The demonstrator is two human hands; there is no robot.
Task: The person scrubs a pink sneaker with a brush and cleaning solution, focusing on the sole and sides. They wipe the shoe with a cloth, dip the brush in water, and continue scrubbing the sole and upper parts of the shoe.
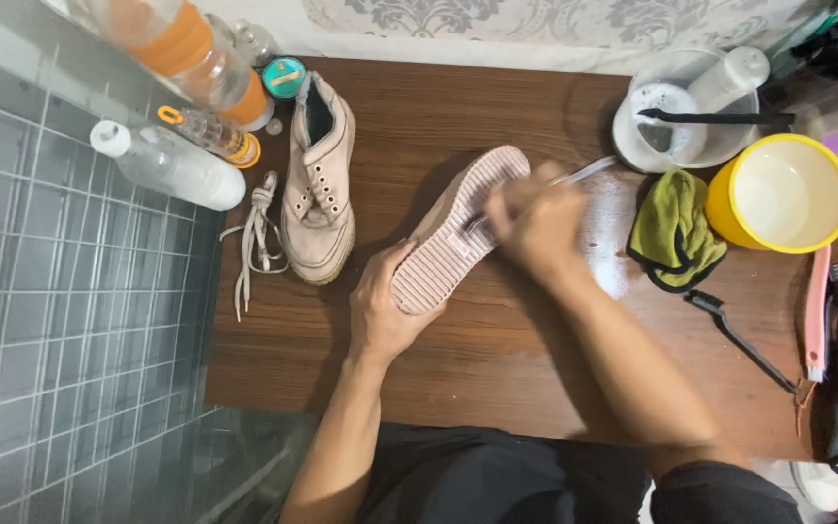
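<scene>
My left hand (380, 306) grips the near end of a pale pink shoe (453, 233) turned sole up over the brown wooden table (497, 349). Blurred with motion, my right hand (535, 221) is closed on a thin clear-handled brush (574, 177) whose head rests on the ribbed sole. The second pink shoe (318, 184) stands upright to the left, unlaced. Its pale laces (256, 238) lie beside it at the table's left edge.
Plastic bottles (172, 165) and a small teal tin (285, 76) lie at the far left. At the right are a clear bowl (686, 112) with foam, a yellow cup (788, 194), a green cloth (673, 233), a black brush (739, 340) and a pink-handled brush (817, 311). Grey tiled floor lies left.
</scene>
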